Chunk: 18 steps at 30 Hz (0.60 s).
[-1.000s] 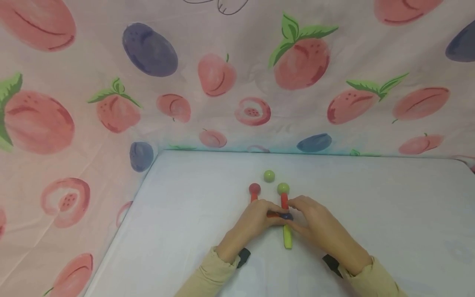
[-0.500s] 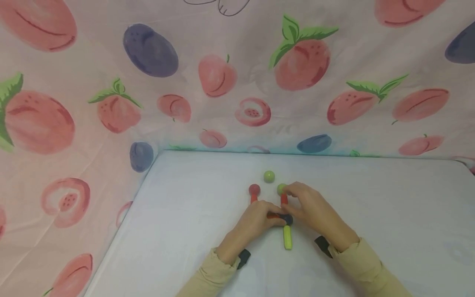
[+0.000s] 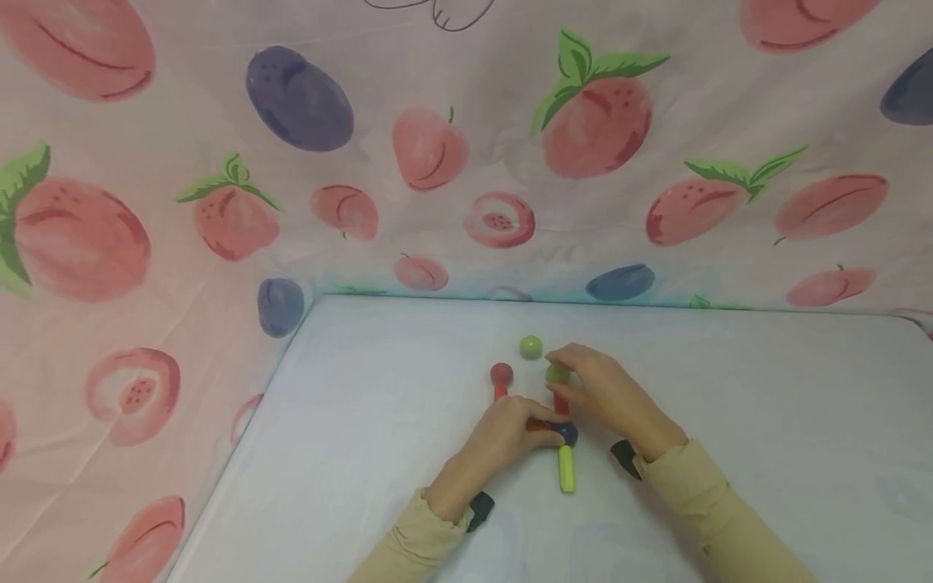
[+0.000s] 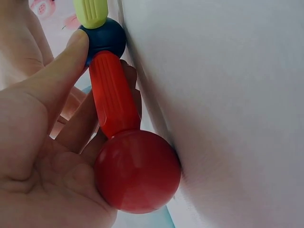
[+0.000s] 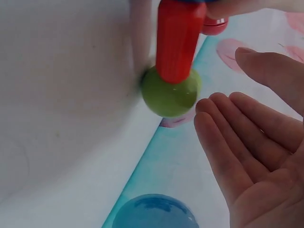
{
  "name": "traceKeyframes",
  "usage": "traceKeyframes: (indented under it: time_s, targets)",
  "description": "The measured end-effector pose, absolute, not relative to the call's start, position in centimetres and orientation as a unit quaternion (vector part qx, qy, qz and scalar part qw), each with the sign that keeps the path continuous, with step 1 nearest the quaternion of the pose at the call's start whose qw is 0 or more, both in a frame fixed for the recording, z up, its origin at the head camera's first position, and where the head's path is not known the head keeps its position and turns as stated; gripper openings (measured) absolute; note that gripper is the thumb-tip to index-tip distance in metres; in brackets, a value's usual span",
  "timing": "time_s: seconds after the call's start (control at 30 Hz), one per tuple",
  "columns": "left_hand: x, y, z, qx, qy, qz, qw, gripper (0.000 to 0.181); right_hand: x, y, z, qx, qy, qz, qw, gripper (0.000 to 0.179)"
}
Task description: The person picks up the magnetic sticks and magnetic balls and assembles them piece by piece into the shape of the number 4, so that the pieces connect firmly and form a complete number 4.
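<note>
My left hand [image 3: 503,437] pinches a blue ball [image 4: 107,40] between thumb and fingers. From this ball a red rod [image 4: 111,92] leads to a large red ball [image 4: 137,171] by the palm. A yellow-green rod [image 3: 567,469] joins the blue ball's near side. Another red rod [image 5: 178,40] runs from the blue ball to a green ball [image 5: 171,92]. Beside that green ball is my right hand [image 3: 605,397], its fingers straight and a little apart from it in the right wrist view. The left hand hides part of the joined pieces in the head view.
A loose green ball [image 3: 530,347] lies farther back on the white table [image 3: 394,364]. Left of the rods a second red ball [image 3: 501,374] tops a partly hidden red rod [image 3: 500,392]. A fruit-printed cloth [image 3: 510,121] stands along the table's back and left edges.
My right hand has moved from the blue ball up to the green ball at the far end of the red rod. The left hand has stayed at the blue ball.
</note>
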<state>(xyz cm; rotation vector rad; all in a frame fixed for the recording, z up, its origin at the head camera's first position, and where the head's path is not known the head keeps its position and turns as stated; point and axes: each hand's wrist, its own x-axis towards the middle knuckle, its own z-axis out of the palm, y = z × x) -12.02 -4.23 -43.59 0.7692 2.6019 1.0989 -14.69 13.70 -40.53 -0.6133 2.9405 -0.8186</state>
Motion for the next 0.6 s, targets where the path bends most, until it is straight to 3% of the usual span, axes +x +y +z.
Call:
traceKeyframes:
  time_s: [0.27, 0.6]
  targets:
    - [-11.9, -4.2, -43.5, 0.251, 0.887, 0.371, 0.111, 0.028, -15.8, 13.1, -40.9, -0.179, 0.954, -0.239, 0.034, 0.047]
    - [-12.0, -4.2, -43.4, 0.257, 0.888, 0.367, 0.108, 0.028, -17.2, 13.0, -42.0, -0.233, 0.948, -0.214, -0.033, 0.046]
